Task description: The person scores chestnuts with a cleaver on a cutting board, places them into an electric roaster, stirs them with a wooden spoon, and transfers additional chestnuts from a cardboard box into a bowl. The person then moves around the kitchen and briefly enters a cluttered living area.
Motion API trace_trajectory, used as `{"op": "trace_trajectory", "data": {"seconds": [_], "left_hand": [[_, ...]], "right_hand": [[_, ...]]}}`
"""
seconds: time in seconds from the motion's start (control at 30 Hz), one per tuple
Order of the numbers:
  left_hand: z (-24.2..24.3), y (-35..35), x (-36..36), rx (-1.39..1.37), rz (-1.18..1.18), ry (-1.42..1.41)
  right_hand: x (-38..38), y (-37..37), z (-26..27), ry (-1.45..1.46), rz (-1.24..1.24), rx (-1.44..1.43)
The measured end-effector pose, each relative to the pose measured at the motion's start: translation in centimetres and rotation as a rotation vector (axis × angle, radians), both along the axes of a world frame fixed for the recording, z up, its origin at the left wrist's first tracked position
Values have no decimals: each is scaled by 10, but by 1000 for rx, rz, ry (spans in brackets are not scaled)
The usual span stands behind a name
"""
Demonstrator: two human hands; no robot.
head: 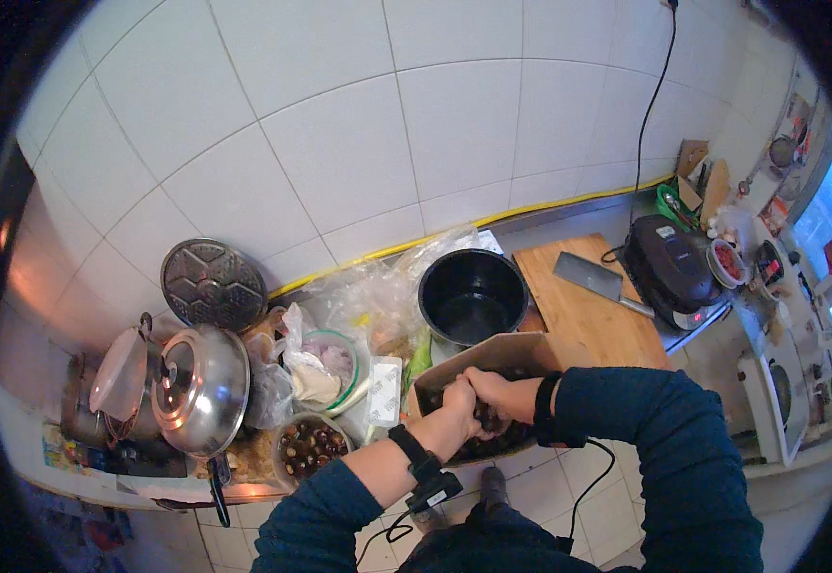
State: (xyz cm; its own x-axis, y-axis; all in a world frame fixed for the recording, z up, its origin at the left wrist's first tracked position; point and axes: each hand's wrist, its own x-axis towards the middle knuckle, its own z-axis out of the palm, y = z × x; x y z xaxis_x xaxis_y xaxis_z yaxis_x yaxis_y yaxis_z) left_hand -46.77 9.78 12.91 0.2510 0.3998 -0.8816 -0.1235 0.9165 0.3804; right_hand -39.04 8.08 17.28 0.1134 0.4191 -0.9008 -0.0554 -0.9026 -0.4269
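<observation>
My left hand (pixel 461 410) and my right hand (pixel 491 392) meet inside an open cardboard box (pixel 488 352) at the counter's front edge. Their fingers are curled together around a clump of dark brown pieces (pixel 489 418), which look like dried mushrooms, though the fingers hide part of them. More dark pieces fill the box below. Just behind the box stands a black inner pot (pixel 473 297) with a dark, shiny bottom. To the left, a bowl (pixel 310 448) holds several brown, round pieces in liquid.
A steel lidded pan (pixel 201 390) sits at left, its handle jutting past the edge. A cleaver (pixel 591 278) lies on a wooden cutting board (pixel 588 336). Beyond is a black electric cooker (pixel 674 261). Plastic bags (pixel 380 294) crowd the wall. Cables trail from both wrist straps.
</observation>
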Motion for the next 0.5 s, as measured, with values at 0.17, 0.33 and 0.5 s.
{"op": "trace_trajectory", "data": {"seconds": [0.17,0.33,0.5], "left_hand": [[35,-14,10,-42,57,-219],[53,-21,15,32,-11,-247],[63,-18,9,58,-55,-279]], "right_hand": [[11,-10,-4,73,-61,146],[23,-12,-4,-2,-52,236],[18,-14,11,-146,-27,264]]}}
